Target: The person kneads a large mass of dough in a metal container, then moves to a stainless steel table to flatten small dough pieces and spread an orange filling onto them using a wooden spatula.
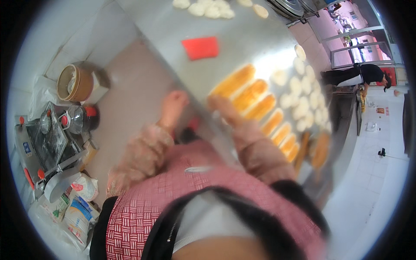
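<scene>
My right hand [224, 109] is blurred at the near edge of a steel worktable [191, 76], by the end of the longest flat dough strip [234, 81]. Whether its fingers grip the strip is unclear. My left hand [175, 105] hangs just off the table's edge, above the floor, with curled fingers; I cannot make out anything in it. Several more strips [260, 107], with a yellow-orange coating, lie in a row to the right of my right hand. Farther up the table is a flat red rectangular piece [201, 48].
Pale dough rounds [304, 87] crowd the table's right side; a dough cluster [213, 9] lies at the far end. A rolling pin [302, 151] is near the strips. At left stand a round tub [76, 83], a plastic jug [79, 119] and bags [78, 214]. Another person [367, 74] works at right.
</scene>
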Tool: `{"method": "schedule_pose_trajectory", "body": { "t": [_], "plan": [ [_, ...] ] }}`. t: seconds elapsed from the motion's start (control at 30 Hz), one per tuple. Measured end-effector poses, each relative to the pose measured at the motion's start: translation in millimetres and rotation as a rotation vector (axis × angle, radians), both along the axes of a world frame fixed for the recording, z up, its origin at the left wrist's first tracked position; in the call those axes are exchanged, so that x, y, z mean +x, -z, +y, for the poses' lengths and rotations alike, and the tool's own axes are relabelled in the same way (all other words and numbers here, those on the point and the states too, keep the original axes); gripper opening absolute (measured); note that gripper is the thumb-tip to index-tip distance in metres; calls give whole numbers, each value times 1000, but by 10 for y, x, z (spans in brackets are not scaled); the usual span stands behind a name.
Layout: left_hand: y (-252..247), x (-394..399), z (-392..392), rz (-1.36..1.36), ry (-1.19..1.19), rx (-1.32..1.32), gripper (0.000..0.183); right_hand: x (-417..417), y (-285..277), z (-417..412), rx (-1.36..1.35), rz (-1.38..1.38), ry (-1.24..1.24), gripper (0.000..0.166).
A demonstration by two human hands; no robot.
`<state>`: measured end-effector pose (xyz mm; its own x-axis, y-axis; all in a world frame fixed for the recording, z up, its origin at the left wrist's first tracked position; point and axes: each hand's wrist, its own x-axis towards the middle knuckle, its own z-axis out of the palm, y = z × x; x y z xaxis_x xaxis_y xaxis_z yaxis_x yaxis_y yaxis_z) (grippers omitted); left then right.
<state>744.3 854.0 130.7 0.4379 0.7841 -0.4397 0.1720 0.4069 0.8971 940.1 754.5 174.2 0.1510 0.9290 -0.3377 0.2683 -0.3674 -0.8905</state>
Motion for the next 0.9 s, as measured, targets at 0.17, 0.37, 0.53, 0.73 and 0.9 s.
{"method": "schedule_pose_trajectory", "body": {
  "t": [0.17,0.37,0.53,0.73,0.9],
  "plan": [
    [-193,482,-170,118,-106,-132,20,997,-279,190,150,-174,179,33],
    [271,1010,-403,359,-13,65,26,2637,487,445,123,-1084,95,26],
    [511,890,-458,483,331,-21,21,2272,156,839,-326,-772,32,27],
    [-399,1375,-212,-84,-231,-378,19,2083,63,666,46,-736,126,25],
    [-1383,981,350,-452,-45,-231,26,2159,-1276,826,-18,-92,320,24]
  ]
}}
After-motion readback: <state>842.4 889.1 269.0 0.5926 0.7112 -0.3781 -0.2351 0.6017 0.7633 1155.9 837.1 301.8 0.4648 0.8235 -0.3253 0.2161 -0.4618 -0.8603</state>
